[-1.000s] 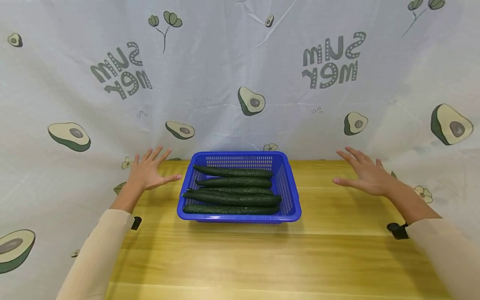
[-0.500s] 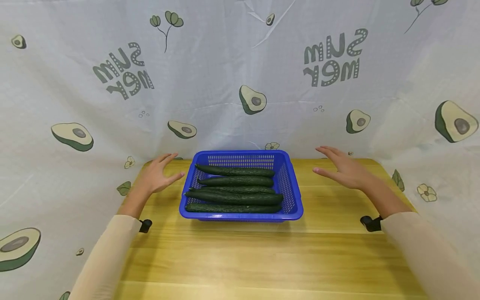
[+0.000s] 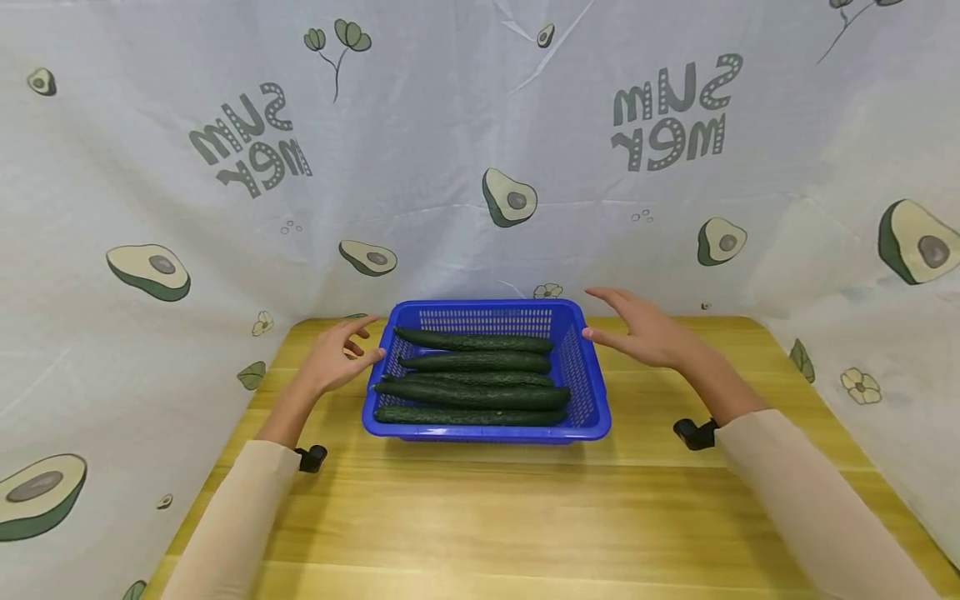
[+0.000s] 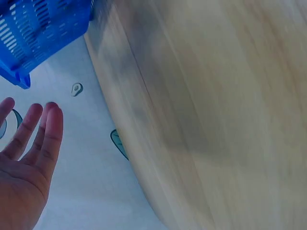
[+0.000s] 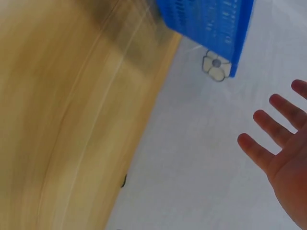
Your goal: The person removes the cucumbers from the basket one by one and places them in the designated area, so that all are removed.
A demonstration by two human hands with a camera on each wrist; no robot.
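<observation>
A blue plastic basket [image 3: 487,432] with slotted walls stands on the table in the head view. Several dark green cucumbers [image 3: 480,396] lie in it side by side, running left to right. My left hand [image 3: 337,358] is at the basket's left side, thumb tip right at the rim and fingers loosely bent. At the right side, my right hand [image 3: 645,333] has its fingers extended and its thumb tip close to the rim. Both wrist views show a gap between the fingers and the basket wall. Neither hand holds anything.
The basket rests toward the back of a wooden table [image 3: 480,517]. A pale cloth [image 3: 435,125] printed with avocados and lettering hangs behind the table and along its sides. Small black devices sit at both wrists, below the sleeves.
Both hands have moved inward toward the basket, the right hand farther than the left. The left fingers have bent more. The basket and cucumbers keep their place on the table.
</observation>
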